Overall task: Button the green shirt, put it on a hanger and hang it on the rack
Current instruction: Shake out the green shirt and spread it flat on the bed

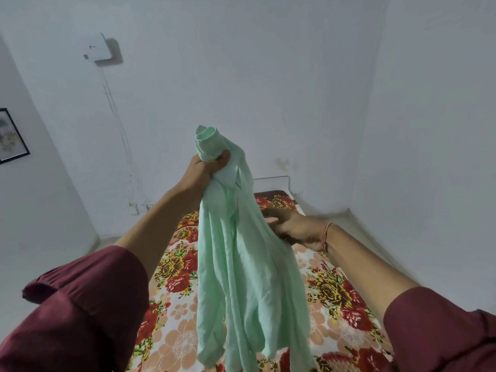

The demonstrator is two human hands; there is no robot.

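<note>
2 hands: left hand (206, 167) grips green shirt (239, 264); right hand (290, 226) half-open, touching it.

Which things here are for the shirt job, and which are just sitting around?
For the job:
- green shirt, bunched and hanging
- left hand, gripping the shirt's top
- right hand, open, beside the shirt's edge
No hanger or rack is in view.

Just around:
- flowery bedspread
- framed picture on the wall
- white box on the wall, wires hanging below
</note>
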